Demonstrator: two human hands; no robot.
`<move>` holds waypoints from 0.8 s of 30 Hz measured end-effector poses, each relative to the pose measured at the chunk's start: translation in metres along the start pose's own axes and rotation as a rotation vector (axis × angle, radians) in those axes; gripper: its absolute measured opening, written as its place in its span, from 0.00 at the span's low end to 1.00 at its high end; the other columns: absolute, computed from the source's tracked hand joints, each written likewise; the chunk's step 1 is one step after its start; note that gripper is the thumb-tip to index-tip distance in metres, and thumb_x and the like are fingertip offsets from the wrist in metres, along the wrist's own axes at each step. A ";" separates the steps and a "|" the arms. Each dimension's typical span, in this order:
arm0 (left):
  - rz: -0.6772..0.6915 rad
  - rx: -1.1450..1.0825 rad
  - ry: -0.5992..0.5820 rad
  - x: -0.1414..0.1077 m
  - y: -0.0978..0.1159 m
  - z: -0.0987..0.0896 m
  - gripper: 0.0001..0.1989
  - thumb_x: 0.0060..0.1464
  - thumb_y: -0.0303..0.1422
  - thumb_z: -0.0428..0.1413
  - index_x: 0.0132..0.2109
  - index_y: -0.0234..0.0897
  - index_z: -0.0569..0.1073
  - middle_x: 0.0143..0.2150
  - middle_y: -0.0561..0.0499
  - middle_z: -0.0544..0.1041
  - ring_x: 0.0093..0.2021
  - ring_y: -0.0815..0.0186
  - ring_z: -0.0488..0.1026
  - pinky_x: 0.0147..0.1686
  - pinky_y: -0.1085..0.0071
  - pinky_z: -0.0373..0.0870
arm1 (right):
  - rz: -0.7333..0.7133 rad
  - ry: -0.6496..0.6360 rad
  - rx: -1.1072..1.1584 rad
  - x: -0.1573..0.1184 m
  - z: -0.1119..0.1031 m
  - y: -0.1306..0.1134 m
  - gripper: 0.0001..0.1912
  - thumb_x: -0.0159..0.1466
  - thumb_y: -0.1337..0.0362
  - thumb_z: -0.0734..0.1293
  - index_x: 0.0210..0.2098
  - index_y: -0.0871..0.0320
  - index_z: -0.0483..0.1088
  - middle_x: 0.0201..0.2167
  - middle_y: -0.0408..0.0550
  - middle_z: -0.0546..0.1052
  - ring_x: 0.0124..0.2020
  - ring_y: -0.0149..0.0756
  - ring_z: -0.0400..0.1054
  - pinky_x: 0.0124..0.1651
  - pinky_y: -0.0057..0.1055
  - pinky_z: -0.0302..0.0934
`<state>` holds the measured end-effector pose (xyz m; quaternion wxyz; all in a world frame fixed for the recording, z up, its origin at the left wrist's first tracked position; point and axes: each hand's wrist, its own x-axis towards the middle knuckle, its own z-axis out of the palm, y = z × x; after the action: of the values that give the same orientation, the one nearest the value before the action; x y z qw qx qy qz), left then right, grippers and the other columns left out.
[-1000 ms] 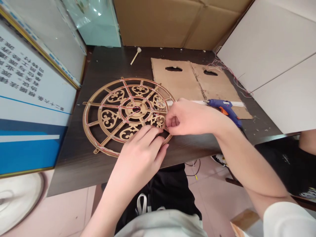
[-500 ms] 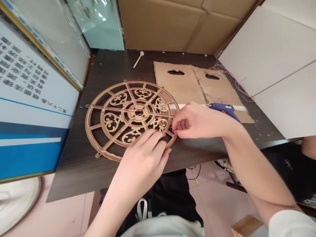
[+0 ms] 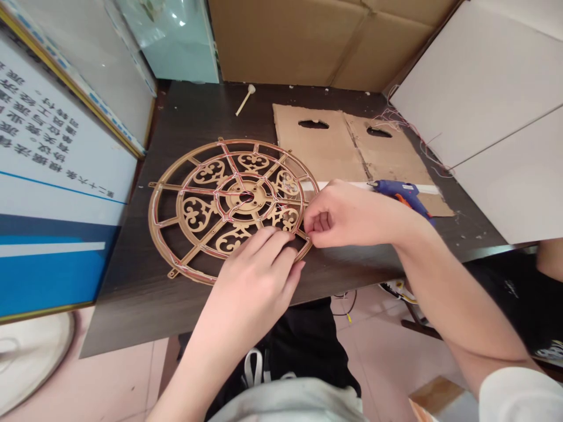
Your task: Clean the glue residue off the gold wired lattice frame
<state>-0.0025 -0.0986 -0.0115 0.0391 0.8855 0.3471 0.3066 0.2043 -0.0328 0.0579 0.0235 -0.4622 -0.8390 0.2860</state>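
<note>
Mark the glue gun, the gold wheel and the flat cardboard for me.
Glue gun [image 3: 397, 188]: head view, on its blue body.
Gold wheel [image 3: 246, 211]: head view, on its central hub.
Flat cardboard [image 3: 317, 150]: head view, brown surface.

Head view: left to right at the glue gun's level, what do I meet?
Blue-and-white printed board → round gold openwork frame → right hand → blue glue gun → white panels.
</note>
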 end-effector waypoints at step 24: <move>0.009 0.019 -0.009 0.002 -0.001 -0.001 0.04 0.65 0.25 0.59 0.45 0.34 0.77 0.48 0.45 0.81 0.51 0.55 0.77 0.52 0.56 0.76 | -0.248 0.082 0.077 0.009 0.013 0.023 0.07 0.52 0.73 0.66 0.20 0.57 0.68 0.17 0.34 0.67 0.21 0.26 0.63 0.30 0.26 0.57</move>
<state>-0.0030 -0.0969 -0.0101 0.0307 0.8886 0.3460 0.2996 0.2130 -0.0222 0.0333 0.1107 -0.3651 -0.8764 0.2940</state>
